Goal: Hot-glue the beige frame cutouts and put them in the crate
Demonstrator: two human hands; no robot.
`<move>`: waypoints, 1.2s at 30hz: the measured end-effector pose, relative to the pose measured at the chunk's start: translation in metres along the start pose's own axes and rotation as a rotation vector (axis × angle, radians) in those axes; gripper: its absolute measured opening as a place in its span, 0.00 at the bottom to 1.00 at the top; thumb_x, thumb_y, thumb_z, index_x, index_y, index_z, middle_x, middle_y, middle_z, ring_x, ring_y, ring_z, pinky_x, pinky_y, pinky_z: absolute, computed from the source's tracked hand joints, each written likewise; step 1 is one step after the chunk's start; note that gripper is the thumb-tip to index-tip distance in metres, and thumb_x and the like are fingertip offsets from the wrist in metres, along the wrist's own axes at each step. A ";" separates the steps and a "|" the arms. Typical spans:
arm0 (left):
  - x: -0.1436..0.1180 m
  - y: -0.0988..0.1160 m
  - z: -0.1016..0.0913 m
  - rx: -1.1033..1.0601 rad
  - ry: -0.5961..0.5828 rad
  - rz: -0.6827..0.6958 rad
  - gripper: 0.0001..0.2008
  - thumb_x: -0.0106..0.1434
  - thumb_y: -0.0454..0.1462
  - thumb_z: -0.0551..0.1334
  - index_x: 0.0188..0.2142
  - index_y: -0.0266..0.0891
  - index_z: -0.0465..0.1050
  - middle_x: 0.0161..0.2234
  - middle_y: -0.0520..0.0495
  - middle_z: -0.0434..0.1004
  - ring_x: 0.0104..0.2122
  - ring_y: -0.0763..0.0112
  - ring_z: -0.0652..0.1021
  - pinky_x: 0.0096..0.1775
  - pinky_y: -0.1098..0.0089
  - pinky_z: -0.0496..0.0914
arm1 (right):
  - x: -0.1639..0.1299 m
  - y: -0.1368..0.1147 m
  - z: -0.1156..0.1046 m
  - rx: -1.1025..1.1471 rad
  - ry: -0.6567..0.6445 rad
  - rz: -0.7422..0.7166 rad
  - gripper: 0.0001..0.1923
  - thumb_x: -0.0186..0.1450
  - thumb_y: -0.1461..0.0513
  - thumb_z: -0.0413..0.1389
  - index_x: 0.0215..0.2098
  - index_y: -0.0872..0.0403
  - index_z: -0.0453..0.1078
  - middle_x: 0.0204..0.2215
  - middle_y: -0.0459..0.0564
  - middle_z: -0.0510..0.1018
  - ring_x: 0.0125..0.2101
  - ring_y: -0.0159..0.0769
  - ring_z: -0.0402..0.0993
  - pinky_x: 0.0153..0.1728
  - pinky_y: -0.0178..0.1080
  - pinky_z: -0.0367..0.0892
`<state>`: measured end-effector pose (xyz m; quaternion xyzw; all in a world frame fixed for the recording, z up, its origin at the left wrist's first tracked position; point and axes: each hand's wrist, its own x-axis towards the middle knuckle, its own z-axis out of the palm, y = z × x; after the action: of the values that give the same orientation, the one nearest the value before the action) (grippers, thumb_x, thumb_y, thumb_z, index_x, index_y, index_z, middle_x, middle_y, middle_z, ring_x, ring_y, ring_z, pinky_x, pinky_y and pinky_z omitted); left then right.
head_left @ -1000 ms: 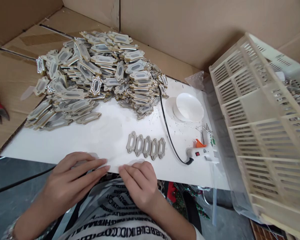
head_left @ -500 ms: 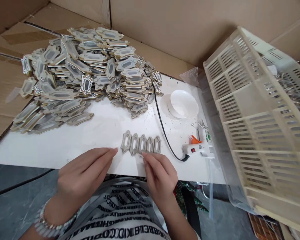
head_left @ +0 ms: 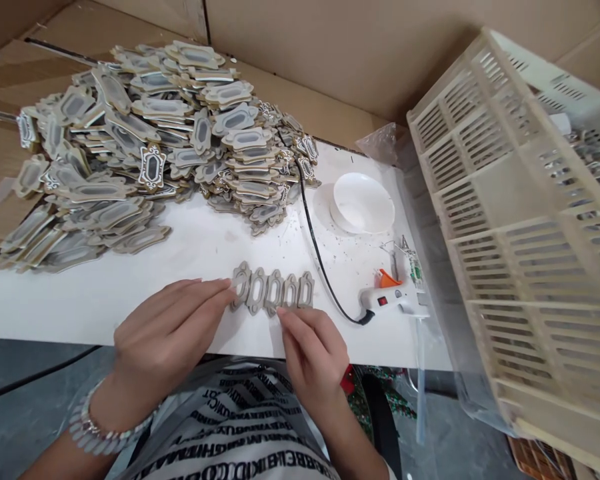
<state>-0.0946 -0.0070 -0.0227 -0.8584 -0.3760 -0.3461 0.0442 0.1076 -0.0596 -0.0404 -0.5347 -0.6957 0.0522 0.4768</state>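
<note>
Several small grey frame-shaped plates (head_left: 274,293) with long openings stand side by side in a short row on the white table. My left hand (head_left: 173,323) has its fingers pressed together, their tips at the left edge of the leftmost plate (head_left: 241,283). At the lower end of the middle plate, my right hand (head_left: 315,353) is closed in a pinch. Whatever lies between its thumb and finger is too small or hidden to make out. A large heap of similar frame-shaped plates (head_left: 150,127) covers the back left, some with white scrollwork on dark faces.
Right of the row lies a white glue gun (head_left: 387,300) with an orange tip and a black cord (head_left: 316,243). Behind it stands a white bowl (head_left: 363,203). A cream slatted crate (head_left: 510,220) takes up the right side. Cardboard walls (head_left: 325,53) close off the back.
My left hand, apart from the row before, now has its fingertips at the leftmost plate. My right hand stays by the middle plate. The whole view has shifted slightly.
</note>
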 end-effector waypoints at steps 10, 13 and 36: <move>-0.003 0.005 -0.007 -0.054 -0.031 -0.119 0.14 0.65 0.25 0.65 0.46 0.41 0.78 0.45 0.52 0.84 0.43 0.66 0.84 0.53 0.64 0.80 | 0.000 0.000 -0.002 0.074 -0.014 0.029 0.15 0.69 0.74 0.54 0.48 0.55 0.76 0.31 0.51 0.78 0.32 0.35 0.76 0.31 0.37 0.77; -0.001 0.011 -0.009 -0.120 -0.036 -0.198 0.10 0.67 0.28 0.65 0.45 0.41 0.78 0.44 0.54 0.84 0.43 0.68 0.83 0.53 0.67 0.80 | -0.001 0.000 -0.001 0.057 -0.024 0.008 0.16 0.69 0.74 0.53 0.50 0.56 0.76 0.32 0.52 0.78 0.32 0.35 0.75 0.32 0.36 0.75; 0.001 -0.007 -0.008 -0.069 -0.106 0.076 0.12 0.65 0.25 0.64 0.44 0.41 0.76 0.47 0.50 0.84 0.46 0.63 0.83 0.55 0.58 0.78 | 0.002 0.000 0.001 0.025 -0.038 -0.013 0.18 0.71 0.72 0.52 0.54 0.53 0.76 0.31 0.51 0.78 0.33 0.37 0.74 0.33 0.38 0.75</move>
<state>-0.1029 -0.0041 -0.0169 -0.8903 -0.3326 -0.3110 0.0078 0.1072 -0.0580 -0.0397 -0.5232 -0.7073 0.0680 0.4704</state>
